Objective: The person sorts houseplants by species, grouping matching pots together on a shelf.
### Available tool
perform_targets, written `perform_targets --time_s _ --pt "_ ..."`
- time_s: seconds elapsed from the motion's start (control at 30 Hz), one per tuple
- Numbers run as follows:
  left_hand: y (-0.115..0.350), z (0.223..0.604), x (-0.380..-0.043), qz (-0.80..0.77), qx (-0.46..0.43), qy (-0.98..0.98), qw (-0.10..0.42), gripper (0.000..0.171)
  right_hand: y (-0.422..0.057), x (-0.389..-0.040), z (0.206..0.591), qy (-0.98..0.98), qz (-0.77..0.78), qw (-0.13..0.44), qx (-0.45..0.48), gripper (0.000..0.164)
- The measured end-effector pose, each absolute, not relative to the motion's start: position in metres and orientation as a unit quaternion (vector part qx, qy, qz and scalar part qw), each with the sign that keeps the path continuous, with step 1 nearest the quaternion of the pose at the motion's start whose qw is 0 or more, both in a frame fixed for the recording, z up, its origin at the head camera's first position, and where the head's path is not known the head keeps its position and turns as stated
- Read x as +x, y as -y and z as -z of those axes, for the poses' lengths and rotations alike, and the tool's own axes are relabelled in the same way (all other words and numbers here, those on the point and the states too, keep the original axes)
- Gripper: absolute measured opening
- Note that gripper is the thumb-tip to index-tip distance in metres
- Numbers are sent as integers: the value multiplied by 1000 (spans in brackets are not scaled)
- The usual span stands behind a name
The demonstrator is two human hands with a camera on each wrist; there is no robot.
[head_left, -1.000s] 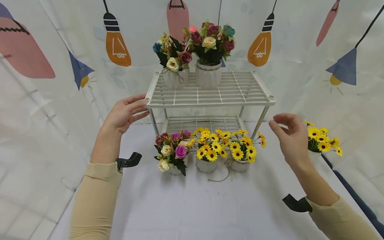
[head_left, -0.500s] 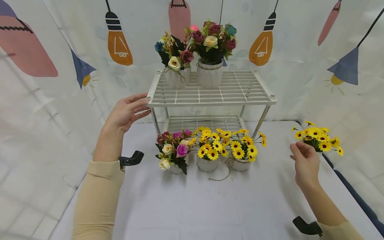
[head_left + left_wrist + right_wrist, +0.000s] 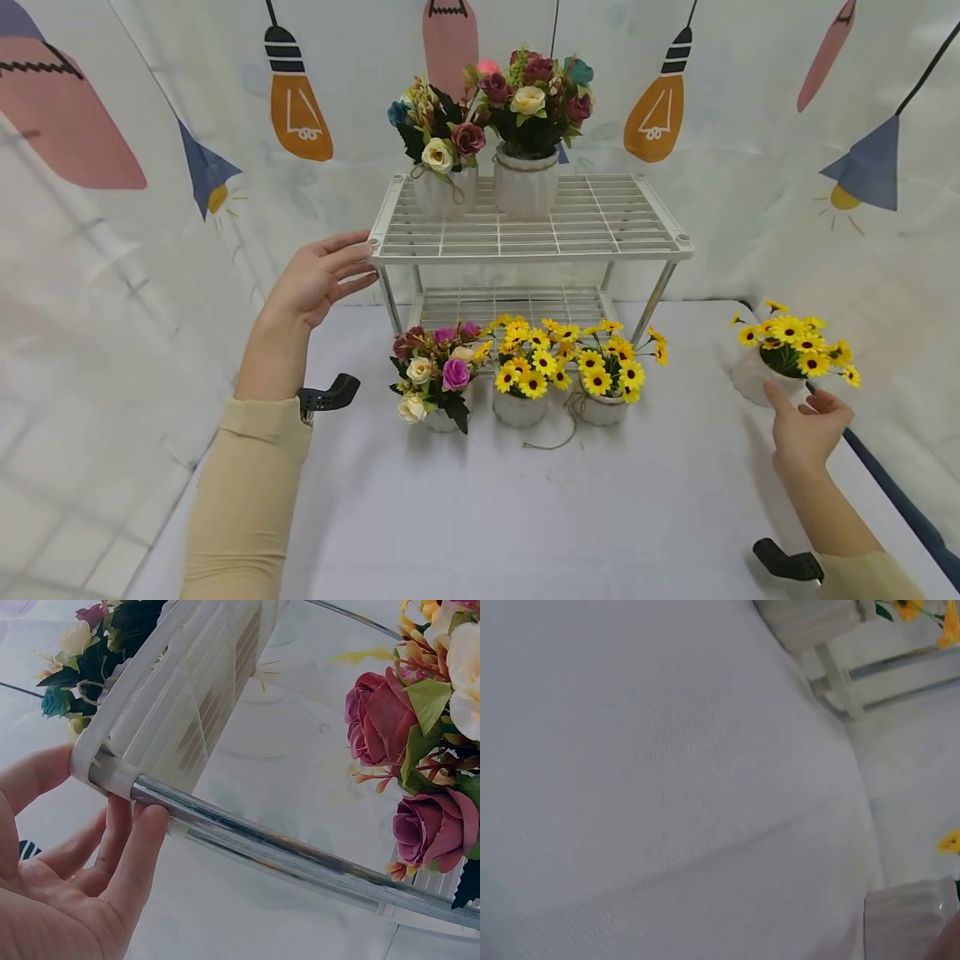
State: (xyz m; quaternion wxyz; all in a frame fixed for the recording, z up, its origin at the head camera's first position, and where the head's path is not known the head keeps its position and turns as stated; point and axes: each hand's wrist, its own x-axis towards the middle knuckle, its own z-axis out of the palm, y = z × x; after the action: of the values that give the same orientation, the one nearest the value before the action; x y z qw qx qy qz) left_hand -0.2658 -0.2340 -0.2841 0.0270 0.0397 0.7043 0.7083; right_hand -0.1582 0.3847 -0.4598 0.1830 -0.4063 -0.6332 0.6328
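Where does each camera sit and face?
Head: on the head, facing forward-down at the white two-tier wire rack; left hand, right hand, beige sleeves show.
Left wrist: worn there, facing the rack's corner; left hand shows.
Right wrist: worn there, facing white tablecloth, white ribbed flowerpot; blurred skin at edge.
Head and left wrist share left hand and rack.

Fingers [image 3: 133, 862] touch the white rack [image 3: 166, 690] at its metal post [image 3: 247, 828].
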Motion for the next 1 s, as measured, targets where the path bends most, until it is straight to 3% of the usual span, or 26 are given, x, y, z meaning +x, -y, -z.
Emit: perform_targets --time_s 0.13,0.3,0.6,1.0 --pt "234 283 -266 -710 37 -703 27 63 -397 -167 468 657 -613 148 -412 107" --pt "233 284 -266 -707 33 -706 28 62 -414 -176 479 679 -603 123 -400 123" --pt "231 283 -267 -704 34 -709 24 62 -421 -186 488 719 -584 108 -361 120" --pt "233 284 -264 -705 32 -709 18 60 -413 -201 493 719 -568 140 -375 118"
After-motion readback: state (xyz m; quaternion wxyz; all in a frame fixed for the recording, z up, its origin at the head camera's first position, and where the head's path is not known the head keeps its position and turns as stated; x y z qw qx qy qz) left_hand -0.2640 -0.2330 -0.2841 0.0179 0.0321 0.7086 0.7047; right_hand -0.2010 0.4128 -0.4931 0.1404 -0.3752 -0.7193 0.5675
